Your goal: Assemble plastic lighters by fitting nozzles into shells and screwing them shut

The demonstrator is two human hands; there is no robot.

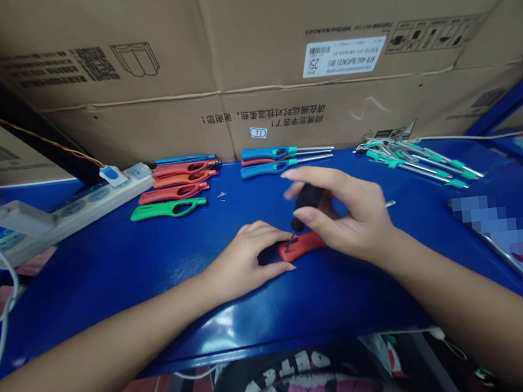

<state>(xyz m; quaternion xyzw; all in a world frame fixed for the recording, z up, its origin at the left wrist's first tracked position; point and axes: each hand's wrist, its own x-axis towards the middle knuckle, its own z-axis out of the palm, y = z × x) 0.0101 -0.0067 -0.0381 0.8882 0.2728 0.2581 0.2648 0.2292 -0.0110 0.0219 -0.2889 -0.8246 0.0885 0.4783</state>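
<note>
A red long-nosed lighter (pixel 301 246) lies flat on the blue table in front of me. My left hand (pixel 249 260) steadies its near-left end, index finger along one side and thumb by the other. In my right hand (pixel 355 208) is a screwdriver (pixel 308 197) with a thick black handle, held between thumb and fingers. Its thin shaft slants down and the tip meets the lighter's body near that left end. The right hand covers much of the lighter's other half; a bit of metal tube (pixel 390 204) shows past it.
Handle shells in red, orange and green (pixel 168 208) lie at the back left, near tiny screws (pixel 222 195). Assembled lighters (pixel 266 169) sit at the back middle, metal tubes with green parts (pixel 419 159) at right. A power strip (pixel 81 201), phone (pixel 510 233) and cardboard wall (pixel 144 127) surround them.
</note>
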